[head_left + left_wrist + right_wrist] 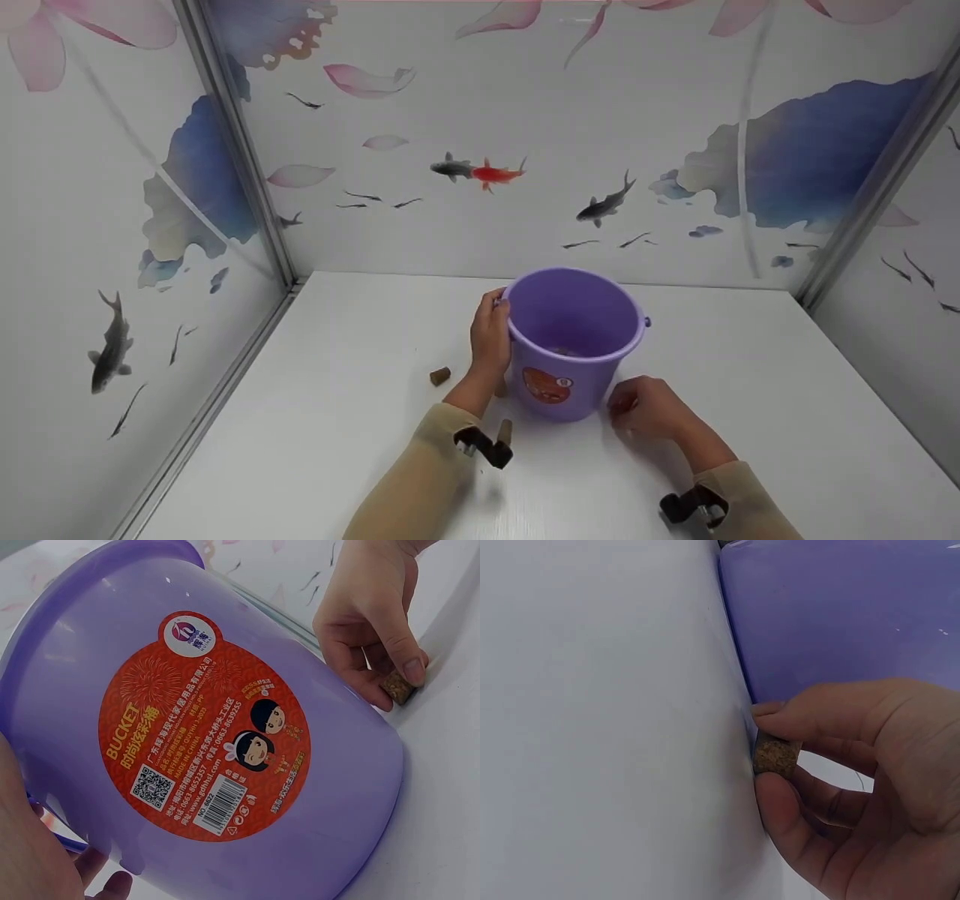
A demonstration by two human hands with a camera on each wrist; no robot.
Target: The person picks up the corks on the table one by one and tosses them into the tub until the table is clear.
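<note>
Resting just beside my left sleeve (420, 480), a loose cork (505, 432) is the nearest one on the white table (300, 442). A little farther out, my right hand (649, 409) has the held cork (776, 756) pinched in its fingertips (778, 801), low down and just beside the foot of the bucket (592, 382). I judge this cork very light, firm with a slight give, and its grainy skin should sit well against dry fingers. Opposite sides of its barrel are the place to pinch; squeezing hard gains nothing and might crumble an edge.

The bucket stands on the table, purple and glossy, a red label (202, 735) on its side. I expect thin, springy plastic: light for its bulk, easy to nudge, slick if pressed on the smooth wall. The rim (577, 359) should be the surer hold, and my left hand (489, 337) grips the bucket up there, on its left side. Something small shows at the bottom inside, too dim to name.

Left of my wrist, a far cork (439, 376) lies apart from the bucket, best pinched from above, I think. Beyond it all rises the back wall (487, 247), printed with fish and petals.
</note>
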